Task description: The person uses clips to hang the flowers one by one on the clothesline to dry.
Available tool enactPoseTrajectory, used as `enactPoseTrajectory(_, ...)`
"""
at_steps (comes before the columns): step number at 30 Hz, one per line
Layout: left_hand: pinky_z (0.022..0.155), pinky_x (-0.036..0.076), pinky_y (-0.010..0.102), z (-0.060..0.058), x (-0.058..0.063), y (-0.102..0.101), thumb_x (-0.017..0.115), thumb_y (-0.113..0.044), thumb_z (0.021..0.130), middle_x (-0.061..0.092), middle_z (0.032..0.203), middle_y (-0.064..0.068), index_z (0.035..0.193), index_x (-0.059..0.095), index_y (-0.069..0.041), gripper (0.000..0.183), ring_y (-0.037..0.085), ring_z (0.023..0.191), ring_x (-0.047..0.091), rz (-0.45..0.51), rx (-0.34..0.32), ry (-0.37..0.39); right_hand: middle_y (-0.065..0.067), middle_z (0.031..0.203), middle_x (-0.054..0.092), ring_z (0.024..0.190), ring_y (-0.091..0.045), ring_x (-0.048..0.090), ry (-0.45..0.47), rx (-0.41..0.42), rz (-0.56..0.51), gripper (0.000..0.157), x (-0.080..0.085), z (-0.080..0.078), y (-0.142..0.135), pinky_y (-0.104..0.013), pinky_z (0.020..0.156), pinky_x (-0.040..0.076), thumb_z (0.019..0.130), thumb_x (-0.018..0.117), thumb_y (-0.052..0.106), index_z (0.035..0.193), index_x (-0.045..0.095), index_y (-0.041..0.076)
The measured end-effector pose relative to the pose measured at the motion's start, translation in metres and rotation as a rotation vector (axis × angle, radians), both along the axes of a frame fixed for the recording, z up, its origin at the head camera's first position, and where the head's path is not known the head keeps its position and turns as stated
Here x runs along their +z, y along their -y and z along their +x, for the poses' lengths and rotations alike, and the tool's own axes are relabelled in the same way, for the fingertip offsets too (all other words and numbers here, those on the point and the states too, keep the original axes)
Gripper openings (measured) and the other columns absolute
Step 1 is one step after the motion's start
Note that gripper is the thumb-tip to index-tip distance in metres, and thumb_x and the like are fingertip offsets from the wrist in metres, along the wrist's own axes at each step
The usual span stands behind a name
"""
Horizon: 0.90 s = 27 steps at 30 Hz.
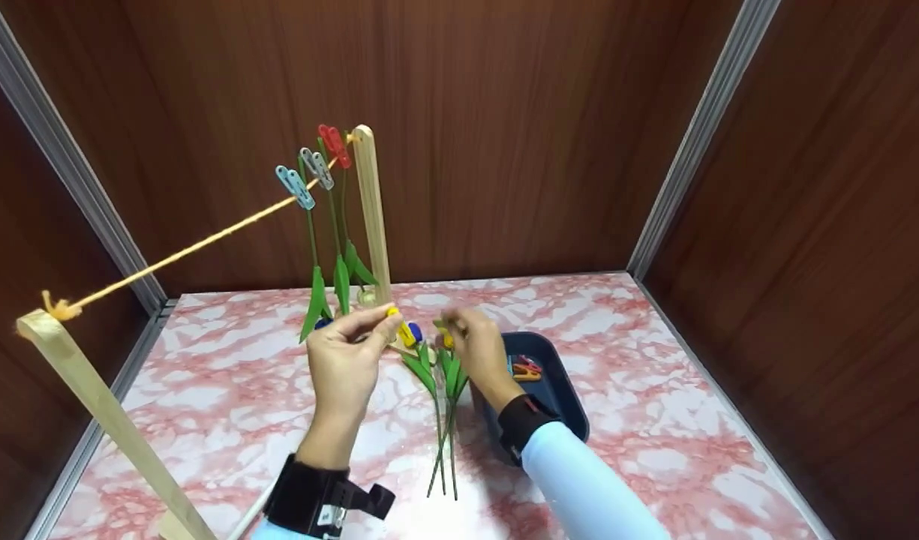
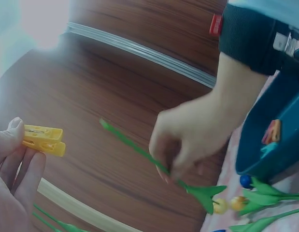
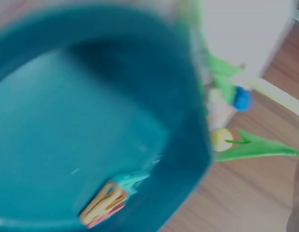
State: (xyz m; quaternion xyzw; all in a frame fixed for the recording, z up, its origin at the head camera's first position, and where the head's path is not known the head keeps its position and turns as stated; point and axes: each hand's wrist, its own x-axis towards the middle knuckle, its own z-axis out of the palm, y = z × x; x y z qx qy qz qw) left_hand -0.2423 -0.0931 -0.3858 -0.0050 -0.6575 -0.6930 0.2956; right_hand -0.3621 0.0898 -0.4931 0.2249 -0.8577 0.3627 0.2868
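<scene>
My left hand (image 1: 344, 371) pinches a yellow clothespin (image 2: 44, 139) between thumb and fingers. In the left wrist view my right hand (image 2: 192, 128) grips the green stem (image 2: 132, 145) of an artificial flower, its leaves and yellow bud (image 2: 220, 206) pointing down. The hand blurs slightly in the head view. Other artificial flowers (image 1: 451, 375) lie on the table below, stems towards me. Three flowers hang bud-down from an orange string (image 1: 204, 244), clipped by a light blue clothespin (image 1: 295, 187), a grey clothespin (image 1: 317, 168) and a red clothespin (image 1: 334, 145).
A dark blue tray (image 1: 577, 420) stands under my right forearm, with a few clothespins (image 1: 527, 372) inside. The string runs between a near wooden post (image 1: 106, 405) and a far wooden post (image 1: 372, 210). Brown panels (image 1: 504, 135) enclose the marbled table (image 1: 639, 450).
</scene>
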Motion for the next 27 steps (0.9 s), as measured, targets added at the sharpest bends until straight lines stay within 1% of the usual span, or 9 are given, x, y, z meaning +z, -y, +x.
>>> enactPoseTrajectory(3,0.066,0.063,0.016,-0.002,0.012,0.003,0.089,0.000,0.087,0.084,0.101,0.023,0.101,0.085,0.002,0.014,-0.002,0.074,0.076,-0.013,0.016,-0.018,-0.013,0.105,0.081,0.096,-0.027,0.078,-0.047,-0.003,-0.169,0.010,0.017,-0.003,0.001,-0.038,0.084,0.067,0.101,0.073,0.000,0.109,0.079,0.003)
enactPoseTrajectory(7,0.057,0.059,0.016,-0.004,0.026,0.008,0.090,-0.002,0.087,0.085,0.100,0.019,0.099,0.086,0.000,0.013,-0.003,0.068,0.073,-0.020,0.050,-0.033,-0.012,0.108,0.082,0.102,-0.027,0.079,-0.045,0.065,-0.293,0.012,0.038,-0.004,0.007,-0.036,0.093,0.067,0.102,0.074,0.004,0.112,0.080,0.002)
enactPoseTrajectory(9,0.058,0.060,0.016,-0.004,0.035,0.011,0.091,-0.002,0.086,0.085,0.101,0.017,0.099,0.086,-0.001,0.014,-0.003,0.070,0.073,-0.034,0.072,-0.043,-0.013,0.108,0.082,0.103,-0.027,0.079,-0.031,0.106,-0.335,0.013,0.046,-0.002,0.012,-0.034,0.094,0.066,0.101,0.075,0.005,0.113,0.081,0.001)
enactPoseTrajectory(12,0.068,0.064,0.018,-0.003,0.052,0.016,0.092,-0.005,0.084,0.085,0.103,0.015,0.099,0.086,-0.004,0.016,-0.004,0.078,0.077,-0.076,0.107,-0.067,-0.014,0.107,0.082,0.100,-0.026,0.080,-0.016,0.161,-0.381,0.015,0.059,0.004,0.021,-0.028,0.092,0.066,0.100,0.077,0.005,0.114,0.082,0.001)
enactPoseTrajectory(15,0.078,0.066,0.019,-0.002,0.075,0.023,0.095,-0.009,0.083,0.085,0.105,0.014,0.098,0.087,-0.006,0.018,-0.003,0.084,0.079,-0.121,0.157,-0.107,-0.015,0.106,0.081,0.097,-0.027,0.081,0.006,0.218,-0.412,0.017,0.071,0.013,0.033,-0.024,0.088,0.066,0.098,0.078,0.004,0.115,0.082,-0.001)
enactPoseTrajectory(19,0.089,0.063,0.018,0.000,0.113,0.035,0.096,-0.016,0.083,0.086,0.104,0.011,0.098,0.088,-0.010,0.019,0.005,0.094,0.082,-0.171,0.268,-0.155,-0.018,0.105,0.080,0.097,-0.030,0.081,0.053,0.285,-0.435,0.020,0.087,0.024,0.054,-0.021,0.084,0.066,0.098,0.079,0.004,0.116,0.081,-0.002)
enactPoseTrajectory(21,0.090,0.062,0.018,0.002,0.131,0.042,0.096,-0.020,0.084,0.086,0.103,0.010,0.098,0.088,-0.010,0.019,0.010,0.097,0.083,-0.185,0.321,-0.169,-0.019,0.105,0.080,0.096,-0.032,0.081,0.072,0.315,-0.439,0.020,0.093,0.029,0.065,-0.022,0.082,0.066,0.097,0.079,0.004,0.116,0.081,-0.003)
enactPoseTrajectory(24,0.090,0.061,0.017,0.003,0.154,0.054,0.096,-0.027,0.084,0.086,0.103,0.009,0.100,0.089,-0.012,0.023,0.005,0.095,0.081,-0.197,0.381,-0.156,-0.020,0.104,0.081,0.094,-0.033,0.082,0.088,0.355,-0.439,0.019,0.102,0.032,0.082,-0.023,0.082,0.067,0.097,0.080,0.005,0.115,0.082,-0.003)
enactPoseTrajectory(27,0.083,0.059,0.014,0.002,0.172,0.065,0.097,-0.029,0.084,0.087,0.101,0.006,0.101,0.089,-0.014,0.024,-0.004,0.085,0.077,-0.182,0.416,-0.114,-0.019,0.104,0.083,0.093,-0.034,0.083,0.104,0.376,-0.431,0.019,0.111,0.035,0.097,-0.021,0.082,0.066,0.096,0.081,0.006,0.113,0.083,-0.003)
